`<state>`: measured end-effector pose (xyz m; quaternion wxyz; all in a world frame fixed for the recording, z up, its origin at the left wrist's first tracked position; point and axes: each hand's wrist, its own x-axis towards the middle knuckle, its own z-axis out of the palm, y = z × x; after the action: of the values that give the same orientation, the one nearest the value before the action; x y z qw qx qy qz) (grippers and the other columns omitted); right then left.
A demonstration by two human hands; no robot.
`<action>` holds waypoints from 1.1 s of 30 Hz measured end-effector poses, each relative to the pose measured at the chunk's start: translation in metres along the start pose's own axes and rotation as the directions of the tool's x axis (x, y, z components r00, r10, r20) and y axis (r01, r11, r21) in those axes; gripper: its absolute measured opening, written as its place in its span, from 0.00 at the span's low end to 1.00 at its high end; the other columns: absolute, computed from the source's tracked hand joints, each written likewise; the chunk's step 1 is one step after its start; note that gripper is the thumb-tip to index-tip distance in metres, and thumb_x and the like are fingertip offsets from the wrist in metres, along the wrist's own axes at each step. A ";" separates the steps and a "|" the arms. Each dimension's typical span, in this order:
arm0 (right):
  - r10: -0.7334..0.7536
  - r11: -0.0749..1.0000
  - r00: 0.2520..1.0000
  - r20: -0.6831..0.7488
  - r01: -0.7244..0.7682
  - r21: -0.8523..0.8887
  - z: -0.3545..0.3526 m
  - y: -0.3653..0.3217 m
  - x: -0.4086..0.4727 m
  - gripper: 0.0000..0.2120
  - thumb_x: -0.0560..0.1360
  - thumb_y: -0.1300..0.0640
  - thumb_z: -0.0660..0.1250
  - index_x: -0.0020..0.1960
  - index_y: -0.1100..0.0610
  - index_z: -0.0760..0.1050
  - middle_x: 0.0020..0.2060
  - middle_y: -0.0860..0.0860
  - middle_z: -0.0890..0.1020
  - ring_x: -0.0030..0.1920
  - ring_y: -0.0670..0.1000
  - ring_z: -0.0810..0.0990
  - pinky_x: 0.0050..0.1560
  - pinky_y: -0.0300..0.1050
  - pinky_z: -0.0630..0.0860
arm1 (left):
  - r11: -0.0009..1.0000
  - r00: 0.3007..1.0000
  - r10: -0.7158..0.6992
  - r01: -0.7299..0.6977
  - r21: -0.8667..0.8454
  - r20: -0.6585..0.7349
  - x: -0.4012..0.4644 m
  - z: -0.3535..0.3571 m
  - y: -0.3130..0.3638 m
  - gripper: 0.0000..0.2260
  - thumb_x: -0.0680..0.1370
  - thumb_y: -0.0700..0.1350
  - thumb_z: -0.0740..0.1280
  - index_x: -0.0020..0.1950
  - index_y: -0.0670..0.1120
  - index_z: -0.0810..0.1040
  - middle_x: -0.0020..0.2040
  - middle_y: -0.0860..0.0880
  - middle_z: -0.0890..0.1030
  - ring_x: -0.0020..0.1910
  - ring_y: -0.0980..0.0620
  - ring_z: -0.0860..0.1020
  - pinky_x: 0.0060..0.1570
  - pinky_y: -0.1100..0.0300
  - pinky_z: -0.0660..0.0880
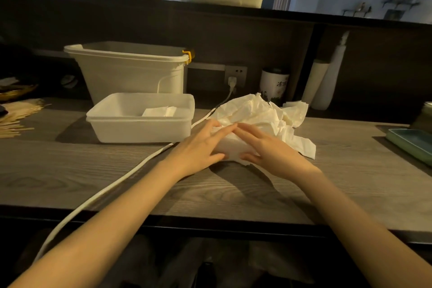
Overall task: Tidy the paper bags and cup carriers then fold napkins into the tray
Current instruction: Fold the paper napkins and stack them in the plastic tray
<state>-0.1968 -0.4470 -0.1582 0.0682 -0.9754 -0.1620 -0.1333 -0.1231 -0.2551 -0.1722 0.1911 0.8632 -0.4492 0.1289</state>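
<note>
both hands lay flat on a napkin at the front of a loose white pile.

wooden sticks (16, 116) were scattered at the far left of the wooden counter (233, 194). beside them stood a white tray (140, 128) with a folded napkin (159, 111) inside, a tall white bin (131, 70) behind it. a white cable (117, 184) ran past the tray's right side. the left hand (201, 145) pressed the napkin (231, 145) with straight fingers, nothing gripped; the right hand (268, 147) did the same, fingertips nearly meeting over it. the napkin lay under both palms, just right of the tray. the crumpled napkin pile (261, 112) rose behind the hands. a green dish (411, 145) sat at the far right.
</note>
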 end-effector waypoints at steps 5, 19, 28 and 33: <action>0.328 0.745 0.945 -0.008 -0.253 0.617 0.005 -0.002 -0.001 0.39 0.75 0.56 0.68 0.76 0.51 0.48 0.73 0.52 0.59 0.63 0.47 0.69 0.57 0.36 0.71 | 0.953 0.991 -0.129 0.137 -0.270 0.048 0.002 0.003 0.003 0.37 0.75 0.48 0.68 0.75 0.61 0.47 0.72 0.51 0.57 0.69 0.51 0.62 0.66 0.52 0.66; 0.331 0.409 0.923 0.196 -0.327 0.852 0.010 0.006 0.001 0.37 0.72 0.61 0.70 0.74 0.49 0.54 0.64 0.51 0.67 0.60 0.52 0.74 0.54 0.43 0.78 | 0.561 0.907 -0.374 0.388 -0.731 0.195 0.007 0.001 0.000 0.23 0.67 0.40 0.76 0.57 0.48 0.70 0.50 0.53 0.75 0.53 0.53 0.75 0.46 0.65 0.75; 0.420 0.452 0.900 0.116 -0.318 0.833 0.013 0.000 0.008 0.29 0.76 0.61 0.66 0.73 0.52 0.56 0.60 0.51 0.70 0.52 0.46 0.76 0.43 0.37 0.78 | 0.536 0.889 -0.453 0.334 -0.776 0.070 0.015 0.003 0.013 0.21 0.69 0.40 0.74 0.58 0.50 0.70 0.52 0.55 0.70 0.50 0.57 0.72 0.39 0.67 0.76; 0.493 0.323 0.868 0.053 -0.240 0.915 -0.002 -0.001 0.019 0.26 0.74 0.55 0.69 0.68 0.52 0.64 0.57 0.54 0.76 0.55 0.53 0.79 0.57 0.51 0.78 | 0.403 0.870 -0.467 0.368 -0.838 0.157 0.009 -0.016 0.004 0.18 0.71 0.40 0.72 0.60 0.48 0.75 0.51 0.52 0.77 0.55 0.52 0.76 0.50 0.58 0.78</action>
<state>-0.1808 -0.4405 -0.1511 0.6265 -0.7696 0.0284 -0.1204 -0.1216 -0.2566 -0.1536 0.6344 0.7342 -0.2129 -0.1143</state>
